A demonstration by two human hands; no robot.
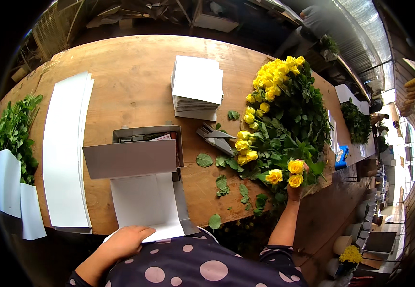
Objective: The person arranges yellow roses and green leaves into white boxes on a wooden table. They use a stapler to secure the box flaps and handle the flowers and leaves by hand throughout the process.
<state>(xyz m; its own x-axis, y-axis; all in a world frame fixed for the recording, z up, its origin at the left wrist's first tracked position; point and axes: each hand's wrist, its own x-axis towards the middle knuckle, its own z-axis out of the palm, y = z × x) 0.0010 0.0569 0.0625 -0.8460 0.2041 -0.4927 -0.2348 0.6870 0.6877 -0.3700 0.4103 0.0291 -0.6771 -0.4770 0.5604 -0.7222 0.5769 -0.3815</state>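
My right hand (294, 190) reaches out to the right and grips the stems of three yellow roses (286, 174) at the near end of a big pile of yellow roses (275, 91) with dark leaves on the wooden table (131, 81). My left hand (127, 240) lies flat, fingers apart, on the near edge of a white paper sheet (143, 203) at the table's front. Behind that sheet stands an open grey box (138, 150) with its lid folded forward.
A stack of white sheets (197, 86) sits mid-table, long white paper strips (66, 148) at the left, green foliage (14, 134) far left. Grey shears (215, 136) and loose leaves (221, 184) lie beside the roses. A blue object (341, 157) rests at right. Another person (312, 21) stands far back.
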